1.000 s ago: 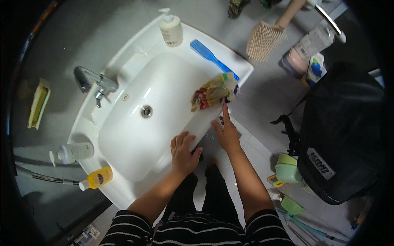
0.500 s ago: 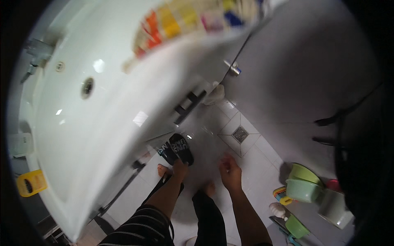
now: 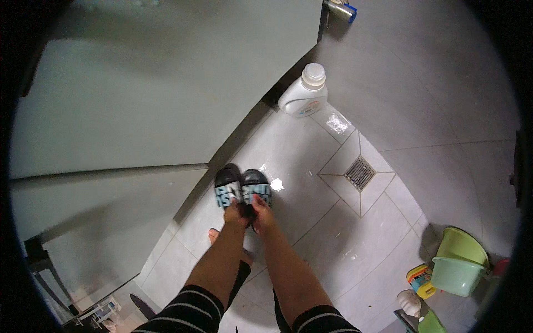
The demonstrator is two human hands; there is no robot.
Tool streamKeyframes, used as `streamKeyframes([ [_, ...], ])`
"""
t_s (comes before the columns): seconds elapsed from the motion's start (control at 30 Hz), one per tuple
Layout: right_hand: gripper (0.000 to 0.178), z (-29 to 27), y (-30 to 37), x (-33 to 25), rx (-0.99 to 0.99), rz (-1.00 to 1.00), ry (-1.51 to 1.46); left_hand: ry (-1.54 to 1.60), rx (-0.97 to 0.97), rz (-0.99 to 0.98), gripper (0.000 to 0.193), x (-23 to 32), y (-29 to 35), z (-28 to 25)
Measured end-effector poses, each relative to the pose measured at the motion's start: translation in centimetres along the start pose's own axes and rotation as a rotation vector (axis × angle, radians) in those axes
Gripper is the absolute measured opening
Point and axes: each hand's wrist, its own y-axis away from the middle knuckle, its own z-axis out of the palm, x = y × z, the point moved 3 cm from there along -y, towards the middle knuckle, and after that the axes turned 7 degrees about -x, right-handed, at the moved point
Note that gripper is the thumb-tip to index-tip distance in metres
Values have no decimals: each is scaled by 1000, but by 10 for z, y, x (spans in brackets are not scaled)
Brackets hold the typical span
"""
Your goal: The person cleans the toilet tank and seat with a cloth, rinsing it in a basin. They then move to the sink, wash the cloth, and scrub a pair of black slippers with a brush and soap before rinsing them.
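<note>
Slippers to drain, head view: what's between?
Just floor tile with its joints, as the head view shows, and a bright glint close beside the slippers; the drain lies past that.

Leftward passage past slippers (image 3: 256, 176) is being blocked by cabinet (image 3: 133, 100); ahead, by bottle (image 3: 302, 101). Rightward, passage is being left open over floor (image 3: 305, 147) and drain (image 3: 360, 174). Far right is being obstructed by basins (image 3: 458, 276) and yellow pack (image 3: 421, 280).
</note>
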Motion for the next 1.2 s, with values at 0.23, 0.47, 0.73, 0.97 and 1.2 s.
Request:
streamKeyframes([
  [0.23, 16, 5, 156, -113, 379, -414, 121, -160, -220, -238, 19, -92, 191, 83],
  [0.47, 18, 232, 415, -214, 147, -708, 276, -231, -566, -352, 22, -52, 484, 210],
  [0.73, 17, 526, 540, -214, -101, -786, 401, -227, -979, -144, 26, 128, 714, 293],
  [0.97, 17, 694, 442, -176, -363, -528, 377, 53, -767, 249, 16, 303, 731, 343],
  [1.2, 36, 731, 249, -123, -175, -289, 341, 63, -261, 299, 17, 407, 588, 340],
])
